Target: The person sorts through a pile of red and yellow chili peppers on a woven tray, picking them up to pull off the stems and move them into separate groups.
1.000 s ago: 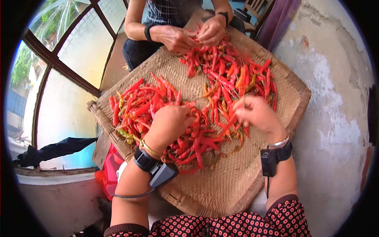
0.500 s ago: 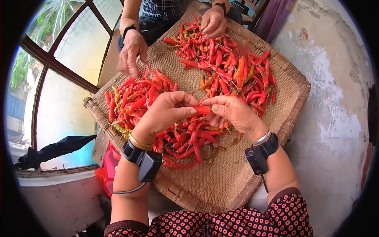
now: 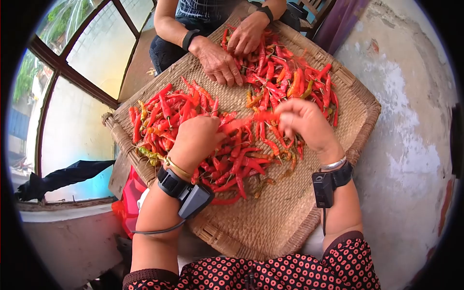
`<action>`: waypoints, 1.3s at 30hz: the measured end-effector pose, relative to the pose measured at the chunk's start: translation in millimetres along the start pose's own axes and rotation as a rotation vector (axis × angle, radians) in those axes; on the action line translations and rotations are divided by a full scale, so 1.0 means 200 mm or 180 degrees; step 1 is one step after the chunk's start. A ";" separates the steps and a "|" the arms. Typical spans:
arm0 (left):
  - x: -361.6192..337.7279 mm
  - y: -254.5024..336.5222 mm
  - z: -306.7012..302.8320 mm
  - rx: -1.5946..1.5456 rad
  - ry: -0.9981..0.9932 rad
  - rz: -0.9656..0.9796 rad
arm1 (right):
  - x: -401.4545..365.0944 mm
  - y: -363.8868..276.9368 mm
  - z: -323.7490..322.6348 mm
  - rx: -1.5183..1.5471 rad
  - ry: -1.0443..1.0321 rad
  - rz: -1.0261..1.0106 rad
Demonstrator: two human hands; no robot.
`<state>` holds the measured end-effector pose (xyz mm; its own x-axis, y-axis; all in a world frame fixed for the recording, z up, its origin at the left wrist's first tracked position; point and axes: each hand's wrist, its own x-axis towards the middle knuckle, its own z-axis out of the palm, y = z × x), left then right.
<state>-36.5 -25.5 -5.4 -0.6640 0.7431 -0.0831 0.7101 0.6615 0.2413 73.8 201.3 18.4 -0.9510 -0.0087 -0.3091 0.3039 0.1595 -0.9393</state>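
Note:
Red chili peppers [image 3: 285, 72] lie in heaps on a woven tray [image 3: 270, 217]. My left hand [image 3: 197, 137] is closed over the left heap, with a motion-blurred red pepper at its fingertips. To the right, my right hand [image 3: 307, 124] has thumb and fingers pinched together at a blurred red piece that stretches toward the left hand. Whether the two hands hold one pepper or two pieces cannot be made out. Some peppers in the heaps are orange or greenish.
Across the tray a person's hands [image 3: 220, 63] reach into the far heap. A window [image 3: 77, 125] and a dark folded umbrella [image 3: 72, 180] are at the left, a red bag [image 3: 133, 198] below them. A bare wall [image 3: 401, 145] stands at the right.
My hands have moved apart, the left one leftward and the right one rightward. The other person's hand has moved from the left heap toward the far heap.

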 end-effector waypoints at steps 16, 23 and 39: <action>0.02 0.08 0.03 0.0173 -0.0346 0.0278 | 0.09 0.23 0.19 -0.3913 0.0358 -0.0059; 0.00 0.10 -0.06 -0.1385 -0.0327 0.0301 | 0.01 0.08 0.07 -0.1539 0.0438 -0.0561; 0.01 0.10 -0.03 -0.2629 -0.0483 0.0147 | 0.08 0.09 0.12 -0.0109 0.0416 -0.0496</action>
<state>-25.8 -10.9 4.8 -0.5579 0.8122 -0.1705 0.2968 0.3872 0.8729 65.9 179.7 -7.4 -0.9864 0.0920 -0.1364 0.1525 0.1997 -0.9679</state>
